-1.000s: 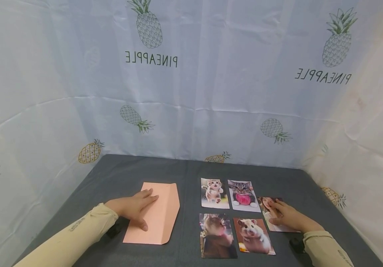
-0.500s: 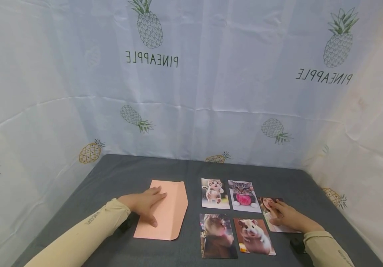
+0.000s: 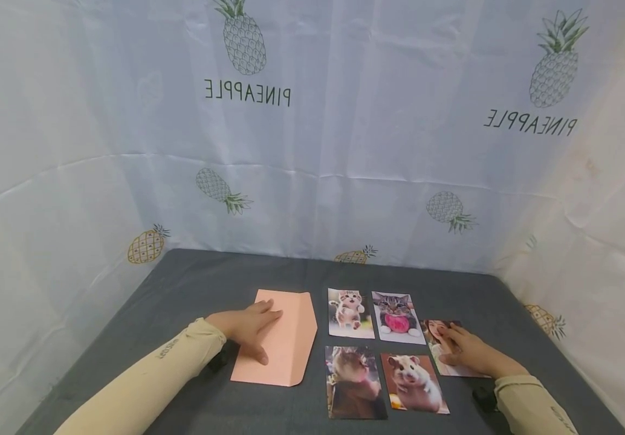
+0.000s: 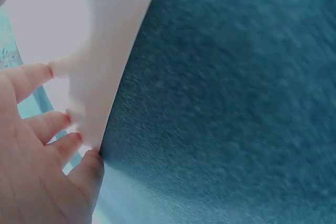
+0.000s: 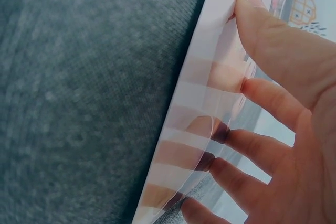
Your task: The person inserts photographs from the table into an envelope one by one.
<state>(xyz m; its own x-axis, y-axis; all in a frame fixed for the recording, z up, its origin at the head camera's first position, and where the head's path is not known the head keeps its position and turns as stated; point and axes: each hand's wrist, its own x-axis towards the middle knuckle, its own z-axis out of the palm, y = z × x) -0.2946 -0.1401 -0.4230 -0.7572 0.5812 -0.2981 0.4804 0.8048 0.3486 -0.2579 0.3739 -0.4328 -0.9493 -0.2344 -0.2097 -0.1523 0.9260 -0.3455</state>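
While pink envelope (image 3: 280, 341) is aimed lengthwise toward surface's (image 3: 258, 273) far edge, nearer left edge, flap (image 3: 304, 339) facing right, it is touched by spread left hand (image 3: 248, 329); portrait photo (image 3: 439, 348), by spread right hand (image 3: 472, 352).

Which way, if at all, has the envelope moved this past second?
Yes: the envelope shifted right and slightly forward, nearing the unmoved upper-left kitten photo.

The right hand (image 3: 476, 353) covers part of the portrait photo (image 3: 435, 347); the lower-left photo (image 3: 355, 383) is blurred, perhaps showing an animal.
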